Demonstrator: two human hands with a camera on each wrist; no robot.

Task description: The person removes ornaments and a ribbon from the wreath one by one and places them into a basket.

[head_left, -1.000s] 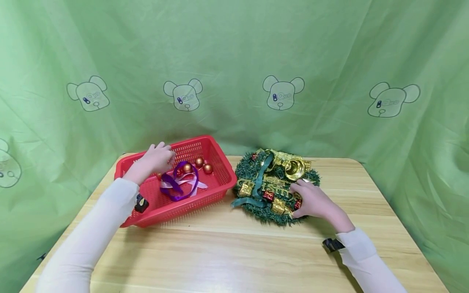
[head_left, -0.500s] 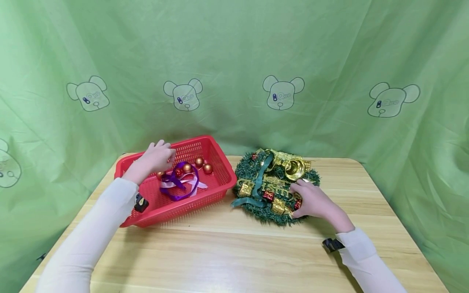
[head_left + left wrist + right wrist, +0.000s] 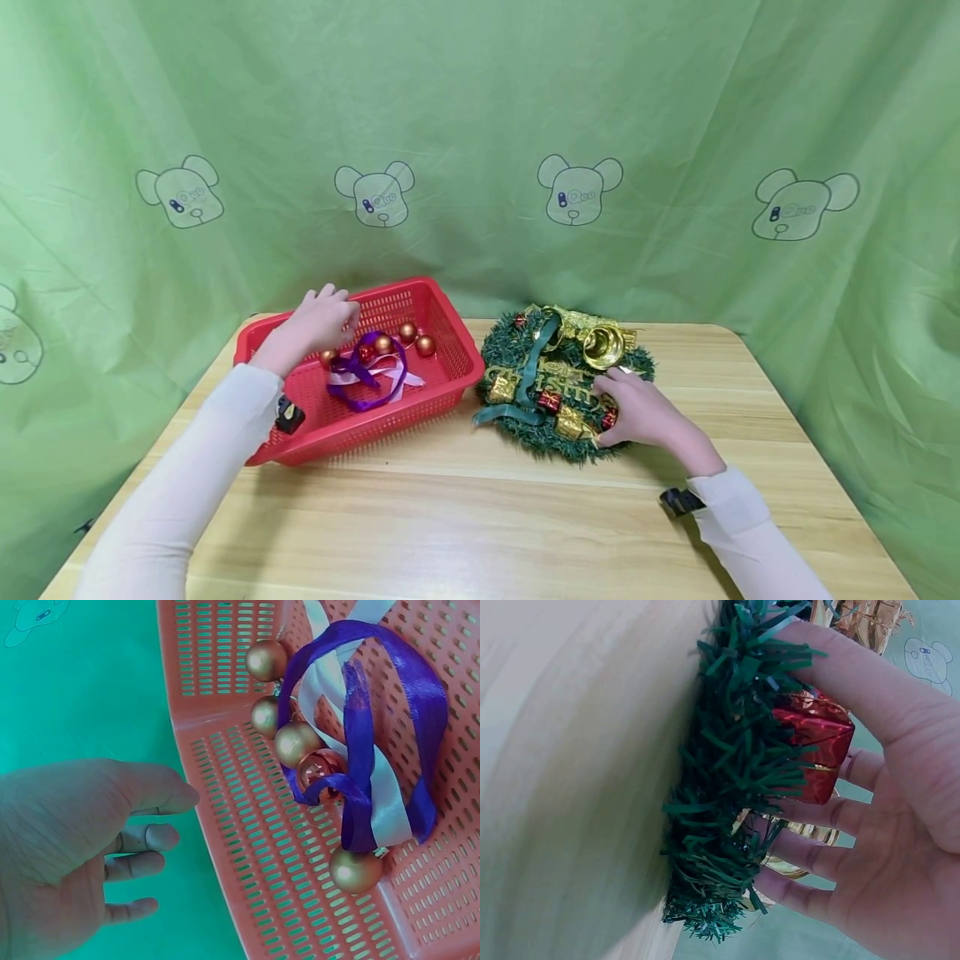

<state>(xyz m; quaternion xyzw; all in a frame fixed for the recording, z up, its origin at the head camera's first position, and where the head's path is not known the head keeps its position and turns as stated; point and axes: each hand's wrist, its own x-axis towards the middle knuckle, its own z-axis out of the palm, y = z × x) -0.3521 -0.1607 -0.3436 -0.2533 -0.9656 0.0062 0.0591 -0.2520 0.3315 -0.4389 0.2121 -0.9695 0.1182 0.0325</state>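
In the head view my left hand (image 3: 321, 321) hovers over the back left rim of a red plastic basket (image 3: 457, 367). Its fingers are loosely bent and hold nothing; the left wrist view puts the thumb right at the rim. Inside lie a looped purple ribbon (image 3: 427, 697), a pale pink ribbon (image 3: 388, 799), a shiny red ball (image 3: 319, 769) and several gold balls (image 3: 356, 870). My right hand (image 3: 637, 408) rests on the right side of a green tinsel Christmas wreath (image 3: 536, 437), thumb and fingers spread around a small red gift box (image 3: 817, 746).
Gold bells (image 3: 602, 346), gold gift boxes (image 3: 570, 422), gold lettering and a teal ribbon (image 3: 531, 367) decorate the wreath. Basket and wreath stand side by side toward the back of a wooden table (image 3: 450, 525). A green curtain (image 3: 480, 108) hangs behind.
The purple ribbon has settled lower in the basket, and a gold ball beside it shows more fully. My left hand has risen slightly; my right hand has stayed put.
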